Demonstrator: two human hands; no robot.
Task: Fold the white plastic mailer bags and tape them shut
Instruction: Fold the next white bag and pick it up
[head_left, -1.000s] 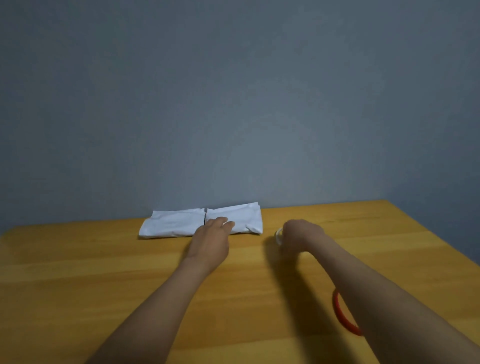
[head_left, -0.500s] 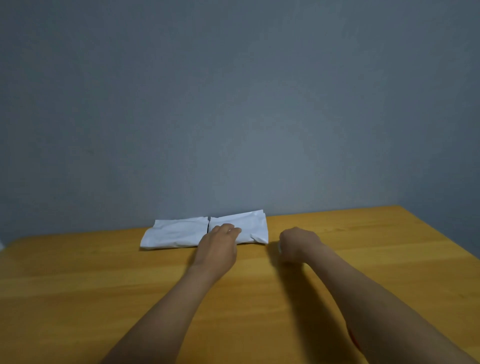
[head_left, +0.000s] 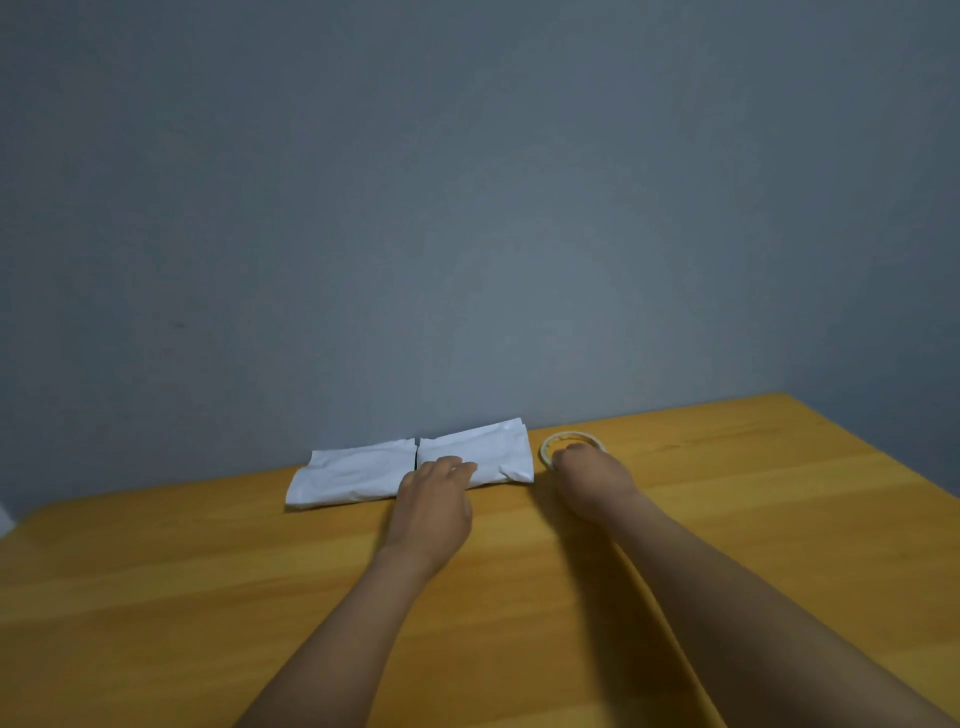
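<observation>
A folded white plastic mailer bag (head_left: 358, 470) lies flat at the far edge of the wooden table (head_left: 753, 519), against the wall, with a dark seam across its middle. My left hand (head_left: 434, 506) rests palm down on the bag's near edge, fingers pressing its right half. Just right of the bag lies a roll of clear tape (head_left: 563, 441). My right hand (head_left: 589, 480) lies over the roll's near side, its fingertips curled on the ring.
A grey wall (head_left: 467, 208) rises straight behind the table's far edge. The table's right corner sits at the far right. Something white shows at the left frame edge (head_left: 4, 519).
The view has tilted up and shifted. My right hand moved further from me, and the tape roll now shows on the table under its fingertips. My left hand stays on the bag.
</observation>
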